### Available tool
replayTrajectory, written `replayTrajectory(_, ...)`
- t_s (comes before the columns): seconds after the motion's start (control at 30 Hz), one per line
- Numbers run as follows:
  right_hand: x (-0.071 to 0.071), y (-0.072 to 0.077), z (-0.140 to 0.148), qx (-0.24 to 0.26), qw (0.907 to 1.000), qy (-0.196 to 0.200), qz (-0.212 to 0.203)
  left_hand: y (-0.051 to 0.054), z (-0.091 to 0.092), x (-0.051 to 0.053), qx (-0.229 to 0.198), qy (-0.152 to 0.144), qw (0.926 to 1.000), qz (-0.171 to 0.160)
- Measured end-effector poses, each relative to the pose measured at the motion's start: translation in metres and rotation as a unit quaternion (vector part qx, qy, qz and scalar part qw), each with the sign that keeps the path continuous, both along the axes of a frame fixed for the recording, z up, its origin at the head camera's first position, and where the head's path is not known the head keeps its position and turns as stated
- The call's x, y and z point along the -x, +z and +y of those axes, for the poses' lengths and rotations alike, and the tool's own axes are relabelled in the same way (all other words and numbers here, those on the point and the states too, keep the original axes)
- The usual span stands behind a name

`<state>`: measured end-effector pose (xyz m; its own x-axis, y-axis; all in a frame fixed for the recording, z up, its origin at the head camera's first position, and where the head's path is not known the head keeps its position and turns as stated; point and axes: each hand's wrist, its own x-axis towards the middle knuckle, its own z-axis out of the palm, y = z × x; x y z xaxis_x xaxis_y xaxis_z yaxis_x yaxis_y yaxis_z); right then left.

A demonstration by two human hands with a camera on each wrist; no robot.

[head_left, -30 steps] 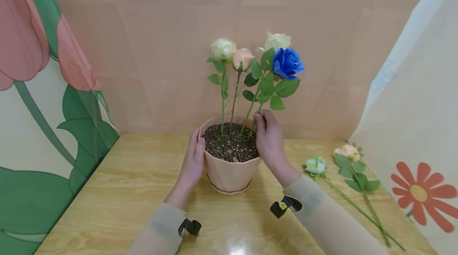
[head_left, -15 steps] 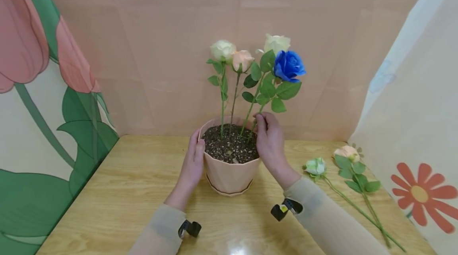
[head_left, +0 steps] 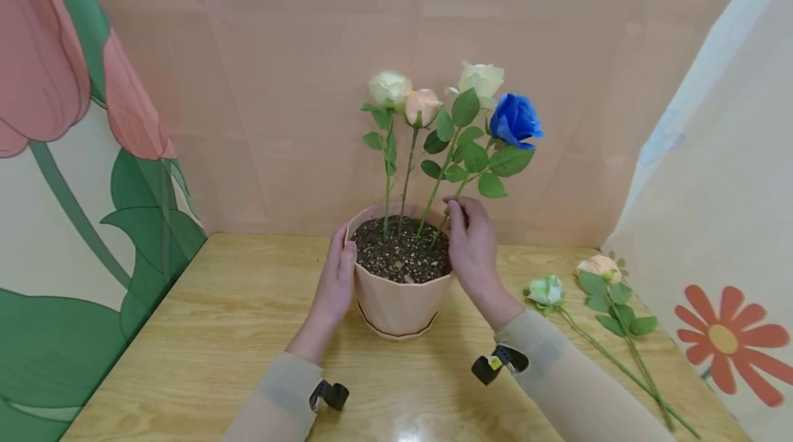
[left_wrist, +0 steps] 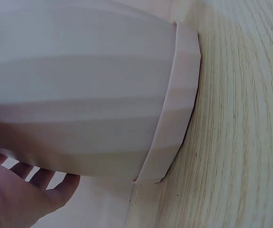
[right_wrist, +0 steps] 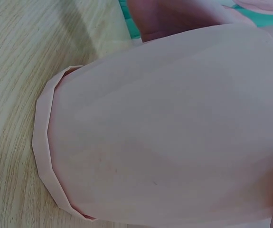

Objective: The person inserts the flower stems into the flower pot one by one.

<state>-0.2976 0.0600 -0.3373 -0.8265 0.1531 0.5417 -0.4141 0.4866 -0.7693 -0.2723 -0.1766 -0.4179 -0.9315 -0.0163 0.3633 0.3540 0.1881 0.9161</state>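
Note:
A pink faceted flower pot [head_left: 399, 304] full of dark soil stands on the table in a matching saucer [left_wrist: 176, 109]. My left hand [head_left: 334, 283] holds the pot's left side near the rim, with several fingers [left_wrist: 62, 190] against its wall in the left wrist view. At the right rim my right hand [head_left: 476, 242] pinches the green stem of a blue rose [head_left: 516, 121], whose lower end meets the soil. Also upright in the pot are a white rose [head_left: 389, 89], a pale peach rose [head_left: 423, 107] and a cream rose [head_left: 481, 80] behind the blue one.
On the table's right lie a pale green rose [head_left: 546, 290] and a peach rose [head_left: 599, 268], their stems crossing near the front. A pink backdrop [head_left: 297, 104] rises behind the wooden table [head_left: 223, 332]. Printed flower panels flank both sides.
The blue rose has tilted right and slightly down, away from the cream rose. My right hand has shifted slightly right with its stem. My left hand stays on the pot.

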Motion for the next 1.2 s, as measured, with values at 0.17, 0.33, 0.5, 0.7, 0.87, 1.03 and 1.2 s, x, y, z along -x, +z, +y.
replayTrajectory(0.17,0.0026,0.0008,0.0030,-0.019,0.9997,-0.006,0.015,-0.0002,0.0006,0.0003,-0.003,0.000,1.0000,0.000)
replayTrajectory(0.33,0.0027,0.0004,0.0030,-0.045,0.9980,-0.003,0.044,-0.0002,0.0022,0.0012,-0.005,-0.003,1.0000,0.000)
replayTrajectory(0.5,0.0029,0.0011,-0.0019,-0.074,0.9951,0.011,0.064,-0.0008,0.0018,0.0013,-0.002,0.000,1.0000,-0.004)
replayTrajectory(0.7,0.0025,0.0028,-0.0046,-0.086,0.9947,0.013,0.055,0.0006,0.0001,-0.0002,0.000,0.004,1.0000,-0.003)
replayTrajectory(0.87,0.0030,0.0028,-0.0042,-0.096,0.9936,0.010,0.060,0.0021,-0.0003,-0.0006,0.005,0.004,1.0000,-0.006)
replayTrajectory(1.03,0.0025,0.0031,-0.0037,-0.095,0.9934,0.015,0.061,0.0019,-0.0003,-0.0010,0.010,0.001,0.9999,-0.013)
replayTrajectory(1.2,0.0025,0.0027,-0.0031,-0.086,0.9950,0.020,0.047,0.0013,0.0005,-0.0010,0.005,0.001,0.9999,-0.011)
